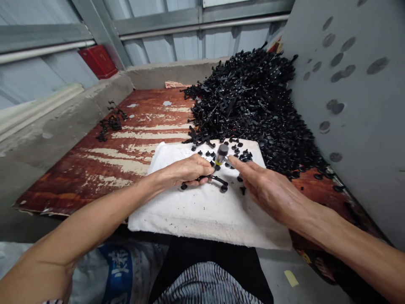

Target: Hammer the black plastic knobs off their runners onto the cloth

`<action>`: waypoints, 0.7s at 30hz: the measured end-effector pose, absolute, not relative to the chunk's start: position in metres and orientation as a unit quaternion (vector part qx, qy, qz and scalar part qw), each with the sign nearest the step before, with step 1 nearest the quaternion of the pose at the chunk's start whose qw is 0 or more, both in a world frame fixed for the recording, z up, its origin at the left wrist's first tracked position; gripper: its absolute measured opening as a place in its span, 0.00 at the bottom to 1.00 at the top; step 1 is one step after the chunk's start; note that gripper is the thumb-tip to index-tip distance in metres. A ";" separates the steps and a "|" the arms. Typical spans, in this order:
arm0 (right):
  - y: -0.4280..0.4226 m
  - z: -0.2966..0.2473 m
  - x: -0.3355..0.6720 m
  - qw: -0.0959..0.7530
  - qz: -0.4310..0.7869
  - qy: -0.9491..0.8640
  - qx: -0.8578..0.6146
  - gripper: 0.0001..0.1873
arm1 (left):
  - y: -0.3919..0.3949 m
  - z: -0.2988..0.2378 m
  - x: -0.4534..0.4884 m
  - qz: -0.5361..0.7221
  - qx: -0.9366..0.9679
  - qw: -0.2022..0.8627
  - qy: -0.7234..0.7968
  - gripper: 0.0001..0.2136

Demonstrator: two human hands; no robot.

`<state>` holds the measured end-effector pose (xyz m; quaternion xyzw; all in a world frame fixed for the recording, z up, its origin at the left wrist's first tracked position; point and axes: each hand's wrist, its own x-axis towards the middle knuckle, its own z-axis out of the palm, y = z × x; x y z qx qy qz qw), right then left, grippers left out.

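1. Left hand (186, 171) rests on the white cloth pad (205, 215), fingers curled narrow and closed on a black runner piece (219, 180). The piece lies flat on the pad. Its round ends stick out to either side of the hand.
2. Right hand (265, 190) lies low over the pad, fingers stretched forward. The forefinger tip meets a small cylinder tool (222, 154) with a dark cap and a yellow band. The thumb is hidden underneath, so I cannot tell whether this hand pinches the tool or only touches it.
3. The tool stands tilted just above the runner piece, between the two hands.
4. Loose black caps (238, 148) are scattered on the far edge of the pad. Behind them a large pile of black parts (253, 93) covers the right of the bench (126, 126). A small cluster of pieces (110, 122) sits well apart at the left.
5. Judgement: the step in hand looks like working one runner piece with the tool, the left hand acting as the clamp.
6. Judgement: any next move calls for the left grip to stay firm so that the piece cannot slide on the cloth. The tool tip must be set squarely on the chosen spot, and the forefinger kept clear of it.
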<state>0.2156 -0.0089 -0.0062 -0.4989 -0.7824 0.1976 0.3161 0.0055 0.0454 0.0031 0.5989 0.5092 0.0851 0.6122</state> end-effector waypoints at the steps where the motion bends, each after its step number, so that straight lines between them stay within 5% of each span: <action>1: -0.009 -0.006 0.215 0.293 0.197 -0.796 -0.492 0.28 | 0.045 0.003 0.006 0.085 0.595 0.613 0.514 0.17; 5: -0.010 -0.004 0.215 0.382 0.105 -0.795 -0.460 0.26 | 0.045 0.006 0.006 0.079 0.593 0.618 0.510 0.17; 9: -0.012 -0.012 0.215 0.284 0.139 -0.821 -0.475 0.27 | 0.045 0.007 0.007 0.074 0.601 0.596 0.527 0.18; 12: -0.013 -0.019 0.215 0.321 0.154 -0.790 -0.499 0.27 | 0.041 0.002 0.011 0.074 0.619 0.584 0.520 0.17; 17: -0.007 -0.002 0.222 0.375 0.298 -0.712 -0.513 0.21 | 0.044 0.010 -0.003 0.086 0.653 0.549 0.515 0.15; 21: -0.002 0.012 0.241 0.497 0.486 -0.478 -0.537 0.25 | 0.071 0.055 -0.064 0.186 0.643 0.340 0.661 0.07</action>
